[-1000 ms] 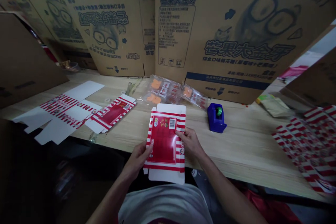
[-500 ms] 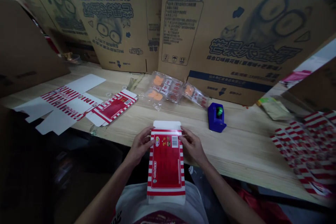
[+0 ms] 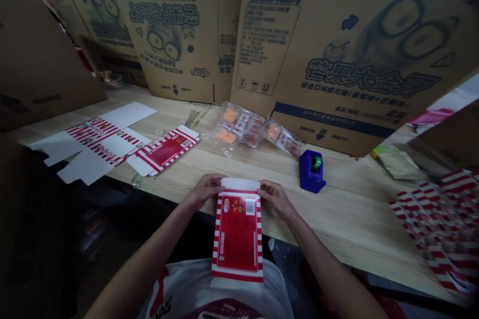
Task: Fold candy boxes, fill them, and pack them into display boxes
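A flat red and white striped carton (image 3: pixel 238 239) with a barcode lies against my front, its top end over the table edge. My left hand (image 3: pixel 206 190) pinches the upper left corner by the white end flap (image 3: pixel 241 184). At the opposite corner, my right hand (image 3: pixel 275 196) grips the same flap between thumb and fingers. Both hands' fingertips are partly hidden behind the carton. Left of them on the table rests another red folded carton (image 3: pixel 168 149), beside an unfolded striped carton blank (image 3: pixel 99 139).
Clear packets with orange pieces (image 3: pixel 239 127) lie before large cardboard boxes (image 3: pixel 337 50). A blue tape dispenser (image 3: pixel 312 172) stands right of centre on the wooden table (image 3: pixel 348 209). Striped cartons (image 3: pixel 441 224) are piled at the right, near a yellowish packet (image 3: pixel 398 162).
Both hands have slid up from the carton's sides to its top flap corners. The flap now looks bent and narrower. The view has shifted slightly.
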The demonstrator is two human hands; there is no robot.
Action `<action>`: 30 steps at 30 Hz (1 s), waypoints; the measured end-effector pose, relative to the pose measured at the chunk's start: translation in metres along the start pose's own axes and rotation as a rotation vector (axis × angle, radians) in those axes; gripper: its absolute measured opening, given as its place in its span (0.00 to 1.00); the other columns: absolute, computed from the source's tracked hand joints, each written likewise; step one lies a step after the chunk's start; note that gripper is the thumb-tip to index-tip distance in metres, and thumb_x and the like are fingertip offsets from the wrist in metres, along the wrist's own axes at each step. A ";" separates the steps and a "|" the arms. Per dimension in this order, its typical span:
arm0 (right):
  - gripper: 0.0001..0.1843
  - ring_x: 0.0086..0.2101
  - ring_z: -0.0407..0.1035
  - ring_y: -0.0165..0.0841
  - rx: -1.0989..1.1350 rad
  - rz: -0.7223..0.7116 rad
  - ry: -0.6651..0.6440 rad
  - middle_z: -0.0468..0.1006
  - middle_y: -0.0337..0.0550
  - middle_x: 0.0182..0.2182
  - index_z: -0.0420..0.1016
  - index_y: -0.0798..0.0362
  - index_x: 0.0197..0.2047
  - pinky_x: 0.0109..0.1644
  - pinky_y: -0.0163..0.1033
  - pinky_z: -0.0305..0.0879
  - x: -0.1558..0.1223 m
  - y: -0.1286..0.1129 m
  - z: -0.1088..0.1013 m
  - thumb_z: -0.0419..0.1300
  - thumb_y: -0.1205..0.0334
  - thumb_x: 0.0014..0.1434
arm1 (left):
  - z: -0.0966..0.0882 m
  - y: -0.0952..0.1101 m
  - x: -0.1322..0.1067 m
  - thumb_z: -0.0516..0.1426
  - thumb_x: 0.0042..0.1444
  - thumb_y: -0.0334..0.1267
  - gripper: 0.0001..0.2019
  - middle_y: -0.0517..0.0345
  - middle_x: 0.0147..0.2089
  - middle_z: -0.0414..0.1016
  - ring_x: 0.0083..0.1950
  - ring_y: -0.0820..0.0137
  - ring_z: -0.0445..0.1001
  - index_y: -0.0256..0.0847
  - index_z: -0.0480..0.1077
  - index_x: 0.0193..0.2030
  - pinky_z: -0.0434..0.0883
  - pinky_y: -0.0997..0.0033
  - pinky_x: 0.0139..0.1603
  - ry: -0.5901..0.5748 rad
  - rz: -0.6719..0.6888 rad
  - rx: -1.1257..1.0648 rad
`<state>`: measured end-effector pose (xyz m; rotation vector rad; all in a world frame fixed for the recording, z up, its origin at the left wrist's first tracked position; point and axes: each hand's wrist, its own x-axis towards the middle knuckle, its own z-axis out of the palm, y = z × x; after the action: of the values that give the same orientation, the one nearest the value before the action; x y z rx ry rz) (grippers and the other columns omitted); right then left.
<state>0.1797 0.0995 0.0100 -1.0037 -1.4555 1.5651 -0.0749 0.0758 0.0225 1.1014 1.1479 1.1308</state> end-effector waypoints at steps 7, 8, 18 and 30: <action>0.14 0.40 0.72 0.37 -0.305 -0.258 0.004 0.78 0.48 0.38 0.81 0.52 0.35 0.42 0.39 0.67 -0.014 -0.006 0.001 0.59 0.52 0.60 | -0.001 0.005 -0.013 0.67 0.43 0.40 0.07 0.51 0.34 0.78 0.36 0.66 0.74 0.38 0.79 0.27 0.68 0.73 0.34 -0.057 0.131 0.238; 0.14 0.38 0.72 0.36 -0.317 -0.237 0.000 0.78 0.47 0.36 0.80 0.52 0.33 0.40 0.39 0.67 -0.014 -0.007 0.003 0.58 0.53 0.60 | -0.001 0.005 -0.014 0.65 0.46 0.41 0.08 0.51 0.33 0.78 0.36 0.66 0.74 0.38 0.79 0.27 0.68 0.73 0.34 -0.078 0.140 0.282; 0.05 0.23 0.65 0.29 -0.357 -0.066 -0.016 0.74 0.37 0.21 0.77 0.54 0.29 0.26 0.33 0.59 0.001 -0.029 0.001 0.64 0.61 0.50 | 0.003 0.021 -0.002 0.65 0.44 0.43 0.11 0.55 0.23 0.76 0.24 0.70 0.71 0.36 0.78 0.27 0.65 0.74 0.26 -0.197 -0.026 0.170; 0.06 0.36 0.73 0.36 -0.294 -0.252 0.159 0.80 0.44 0.34 0.80 0.50 0.32 0.40 0.38 0.69 -0.035 -0.007 0.014 0.64 0.58 0.54 | 0.010 -0.007 -0.028 0.63 0.50 0.44 0.11 0.52 0.32 0.78 0.34 0.66 0.74 0.38 0.77 0.30 0.70 0.72 0.36 -0.081 0.087 0.185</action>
<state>0.1813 0.0628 0.0197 -1.0381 -1.6578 1.0897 -0.0659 0.0470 0.0195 1.3395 1.1676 1.0514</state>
